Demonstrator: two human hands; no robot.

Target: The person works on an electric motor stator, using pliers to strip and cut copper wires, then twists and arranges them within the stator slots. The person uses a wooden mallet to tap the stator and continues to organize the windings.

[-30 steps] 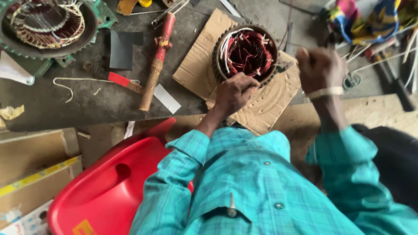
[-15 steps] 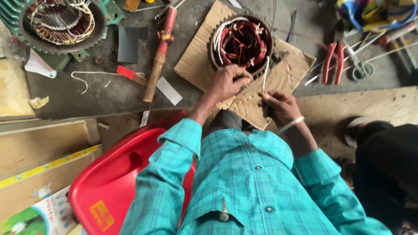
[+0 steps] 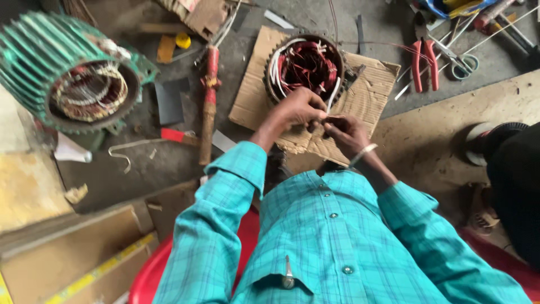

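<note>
Looks like I'm mid lead-prep here, both hands, left hand (image 3: 298, 110) and right hand (image 3: 347, 130), pinching a thin wire lead (image 3: 333, 97) from the motor stator (image 3: 306, 66) on the cardboard sheet (image 3: 365, 93), so next probably wants a steady pull.

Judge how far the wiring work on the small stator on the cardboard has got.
Done: red coils already sit inside the stator, which rests on the cardboard. In hand: the left hand and right hand pinch a white lead at its near rim. Left: several white leads inside still look loose; the red pliers lie untouched.
</note>
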